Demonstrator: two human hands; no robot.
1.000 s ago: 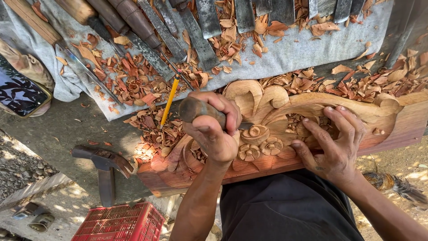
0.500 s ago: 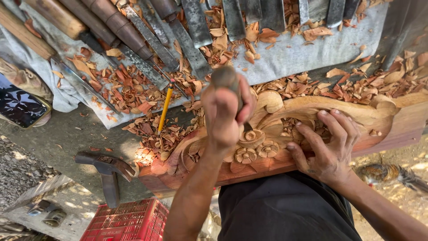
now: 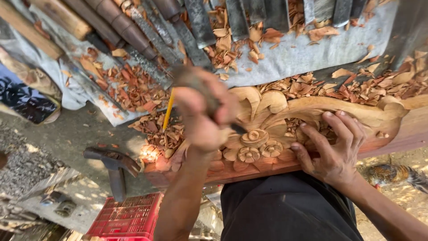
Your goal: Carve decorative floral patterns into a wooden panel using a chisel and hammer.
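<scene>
Reddish wood forms the carved panel point(image 3: 285, 129), which lies flat on the surface directly under both hands. The left hand point(image 3: 203, 116) is blurred; its fingers are curled tight around a dark-handled carving tool point(image 3: 200, 89), whose tip sits at the carved rosette point(image 3: 254, 136) just past the fingertips. The right hand point(image 3: 332, 149) rests on the panel with its fingers spread wide and flat, holding nothing, the fingertips touching the relief near the scroll. Two smaller carved flowers point(image 3: 261, 151) lie between the two hands, below the rosette. A yellow pencil point(image 3: 168, 109) lies just left of the left fingers, among loose wood chips point(image 3: 133, 89). Beyond the fingers, a row of chisels point(image 3: 209, 22) is laid side by side on a grey cloth point(image 3: 303, 56), with chips scattered over it. Down on the floor, well clear of the left fingers, stand a hammer point(image 3: 111, 163) and a red plastic crate point(image 3: 127, 216).
</scene>
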